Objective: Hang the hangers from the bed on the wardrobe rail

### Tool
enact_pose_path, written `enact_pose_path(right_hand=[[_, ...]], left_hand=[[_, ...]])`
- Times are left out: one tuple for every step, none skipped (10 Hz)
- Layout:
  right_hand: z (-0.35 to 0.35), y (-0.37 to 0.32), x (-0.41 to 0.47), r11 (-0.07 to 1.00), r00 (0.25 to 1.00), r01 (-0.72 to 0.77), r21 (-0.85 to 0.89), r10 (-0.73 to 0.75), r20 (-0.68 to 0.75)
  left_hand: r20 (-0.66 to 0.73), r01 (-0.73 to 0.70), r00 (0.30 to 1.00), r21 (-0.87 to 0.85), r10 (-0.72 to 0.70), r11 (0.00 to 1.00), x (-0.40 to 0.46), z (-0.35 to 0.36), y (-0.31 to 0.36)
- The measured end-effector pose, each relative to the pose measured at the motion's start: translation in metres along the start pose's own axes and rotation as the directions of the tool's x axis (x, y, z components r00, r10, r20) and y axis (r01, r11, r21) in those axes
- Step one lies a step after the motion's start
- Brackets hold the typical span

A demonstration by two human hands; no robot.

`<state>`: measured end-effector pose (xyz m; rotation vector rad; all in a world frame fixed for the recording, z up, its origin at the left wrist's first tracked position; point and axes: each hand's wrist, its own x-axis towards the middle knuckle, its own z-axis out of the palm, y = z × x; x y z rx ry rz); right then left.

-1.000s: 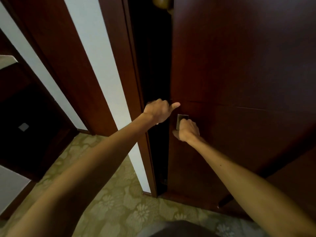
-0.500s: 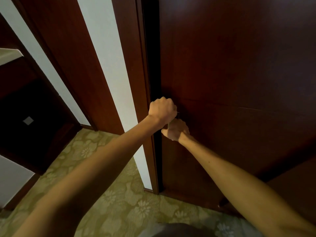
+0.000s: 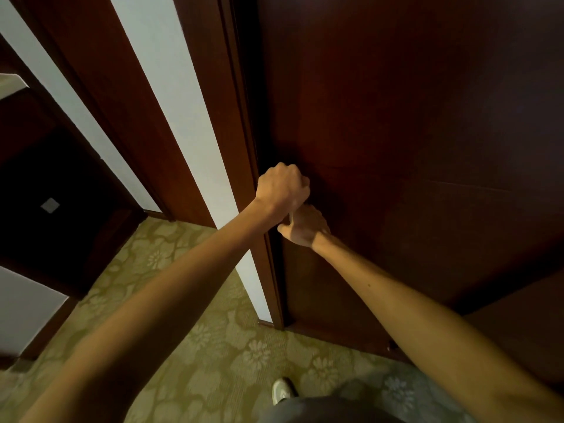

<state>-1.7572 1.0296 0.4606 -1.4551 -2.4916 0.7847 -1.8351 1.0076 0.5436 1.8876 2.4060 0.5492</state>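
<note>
We are standing at the dark wooden wardrobe door (image 3: 412, 132), both arms reaching forward to its left edge. Our left hand (image 3: 282, 187) is curling into a fist against the door's edge, knuckles facing us; we cannot tell from this angle whether its grip is closing on a part of the door or on nothing. Our right hand (image 3: 303, 225) is sitting just below and touching the left, fingers bending in toward the door surface; what they are holding, if anything, is hidden by the hand itself, so its grip is also unclear.

The door is lying nearly flush with the wooden frame (image 3: 241, 148) at its left, with only a thin dark gap showing between them. No hangers are appearing in this view, and the wardrobe rail is hidden behind the door, so we cannot place either.

To the left of the frame a pale wall strip (image 3: 171, 102) is running down to the floor. The green floral carpet (image 3: 198, 346) is covering the floor below our arms, and the toe of one shoe (image 3: 283, 390) is showing near the bottom edge.
</note>
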Motion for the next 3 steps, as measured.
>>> enact_pose_path(right_hand=[[0.001, 0.014, 0.004, 0.999, 0.998, 0.004, 0.032, -0.006, 0.059], [-0.009, 0.036, -0.005, 0.999, 0.994, 0.002, 0.047, -0.007, 0.109], [-0.021, 0.074, -0.026, 0.992, 0.998, -0.054, 0.11, 0.052, 0.017]], left_hand=[[0.009, 0.033, 0.999, 0.011, -0.033, 0.999, 0.0, -0.002, 0.001], [0.015, 0.066, 0.998, 0.03, -0.066, 0.997, 0.001, 0.0, 0.008], [0.022, 0.116, 0.993, 0.01, -0.116, 0.993, 0.0, -0.001, 0.014]])
